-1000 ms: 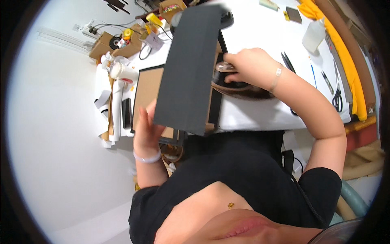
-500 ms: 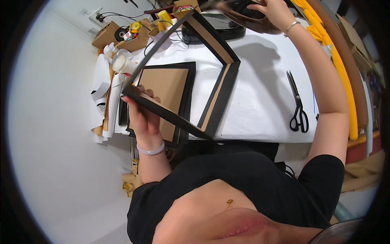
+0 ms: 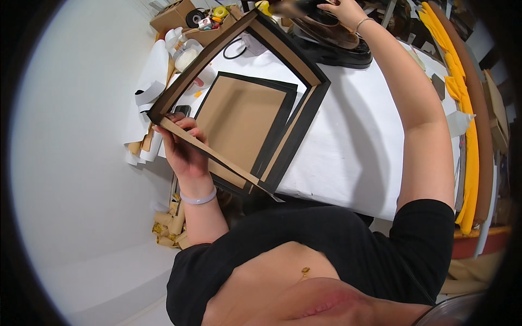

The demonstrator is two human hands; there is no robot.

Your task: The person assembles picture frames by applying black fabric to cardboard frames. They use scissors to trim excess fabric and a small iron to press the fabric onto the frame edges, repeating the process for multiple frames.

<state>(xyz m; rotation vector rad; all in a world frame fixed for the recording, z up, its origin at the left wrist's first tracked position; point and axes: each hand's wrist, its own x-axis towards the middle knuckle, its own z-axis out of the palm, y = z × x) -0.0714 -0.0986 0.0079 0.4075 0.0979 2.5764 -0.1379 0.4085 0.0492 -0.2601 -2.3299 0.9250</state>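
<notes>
My left grip [image 3: 187,149] is clenched around a black frame [image 3: 285,146] lined with brown board, fingers folded over its near bar by the left corner and thumb along the outside. I hold the frame tilted in the air, its far corner rising toward the cardboard box [image 3: 173,15], its right corner out over the white tabletop [image 3: 321,146], and its near corner beside the tabletop's near edge in my view. How high that corner hangs I cannot tell.

Through the opening I see a black-edged brown board [image 3: 244,111] lying flat on the tabletop, with black and brown layers showing around it on the near and right sides.

My right grip [image 3: 342,12] reaches to the far side and grasps the dark upper part of a glossy brown object [image 3: 326,33], partly cut off and blurred. It sits at or just over a black base [image 3: 331,56]; whether the two touch is unclear.

The widest room beside the frame is the shadowed white stretch running right, up to my right forearm. Past the arm, a pale bottle [image 3: 459,124] and a yellow cloth [image 3: 468,168] line the right side. On the left, tighter, a jar [image 3: 187,58] and white paper [image 3: 154,68] crowd the frame's left bar.
</notes>
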